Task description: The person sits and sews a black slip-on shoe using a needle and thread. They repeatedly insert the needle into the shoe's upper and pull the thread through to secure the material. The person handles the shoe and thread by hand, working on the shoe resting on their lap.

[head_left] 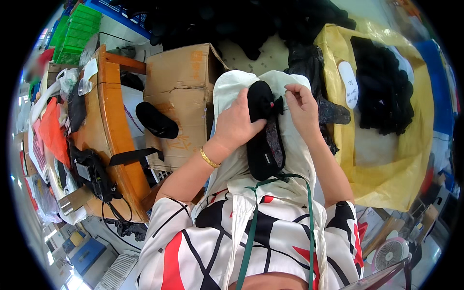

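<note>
A black cloth slip-on shoe (262, 157) with a patterned grey insole lies lengthwise on the pale apron (298, 159) over my lap, toe pointing away. Near its toe opening sits a small black bow (277, 105) with a reddish dot at the centre. My left hand (234, 123) grips the shoe's left side, thumb across the opening's edge and fingers along the toe. Just right of the bow, my right hand (304, 110) is raised with thumb and fingertips pinched together. Whatever that pinch may hold is too small to make out.
A second black shoe (157, 120) lies by the cardboard box (180, 67) at left, near an orange wooden frame (118, 140). On the right, a yellow sack (382, 186) holds black items (382, 89) and a white insole shape (348, 84). Dark goods (208, 21) are heaped ahead.
</note>
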Demonstrator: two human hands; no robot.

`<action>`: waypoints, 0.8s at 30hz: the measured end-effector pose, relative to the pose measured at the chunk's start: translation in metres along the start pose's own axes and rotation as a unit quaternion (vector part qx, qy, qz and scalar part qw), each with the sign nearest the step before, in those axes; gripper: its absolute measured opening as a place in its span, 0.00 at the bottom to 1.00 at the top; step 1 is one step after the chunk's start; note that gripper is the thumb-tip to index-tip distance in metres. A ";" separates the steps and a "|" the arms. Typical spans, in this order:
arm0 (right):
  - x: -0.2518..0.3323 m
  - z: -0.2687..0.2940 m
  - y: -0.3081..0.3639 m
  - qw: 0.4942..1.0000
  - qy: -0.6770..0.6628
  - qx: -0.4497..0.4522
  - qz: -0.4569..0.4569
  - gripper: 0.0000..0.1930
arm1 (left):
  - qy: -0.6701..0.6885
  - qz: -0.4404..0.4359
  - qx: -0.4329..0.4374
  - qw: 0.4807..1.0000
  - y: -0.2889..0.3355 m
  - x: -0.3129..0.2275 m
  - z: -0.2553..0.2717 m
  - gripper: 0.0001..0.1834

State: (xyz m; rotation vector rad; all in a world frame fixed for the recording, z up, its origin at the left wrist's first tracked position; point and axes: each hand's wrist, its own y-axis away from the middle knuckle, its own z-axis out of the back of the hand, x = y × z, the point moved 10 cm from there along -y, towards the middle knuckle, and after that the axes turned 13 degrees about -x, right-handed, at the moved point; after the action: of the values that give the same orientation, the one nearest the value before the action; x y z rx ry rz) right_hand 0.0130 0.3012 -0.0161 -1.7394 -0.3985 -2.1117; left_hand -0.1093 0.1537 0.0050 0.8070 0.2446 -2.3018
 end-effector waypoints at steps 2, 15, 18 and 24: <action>0.000 -0.005 0.004 1.000 0.008 0.005 -0.001 0.09 | 0.067 0.030 -0.022 0.997 0.003 0.016 -0.003 0.46; 0.026 -0.073 0.035 0.989 -0.006 0.147 -0.034 0.15 | 0.244 0.021 -0.115 0.963 0.019 0.065 0.058 0.35; 0.040 -0.077 0.033 0.987 0.025 0.156 0.005 0.15 | 0.183 -0.052 -0.179 0.965 0.015 0.049 0.085 0.28; 0.049 -0.091 0.037 0.972 0.070 0.222 0.027 0.14 | 0.091 -0.108 -0.119 0.983 0.009 0.028 0.066 0.15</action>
State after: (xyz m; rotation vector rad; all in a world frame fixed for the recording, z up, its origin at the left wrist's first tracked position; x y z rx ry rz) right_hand -0.0580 0.2221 0.0130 -1.3221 -0.7115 -1.9067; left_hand -0.1514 0.1065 0.0399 0.9021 0.7071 -2.3380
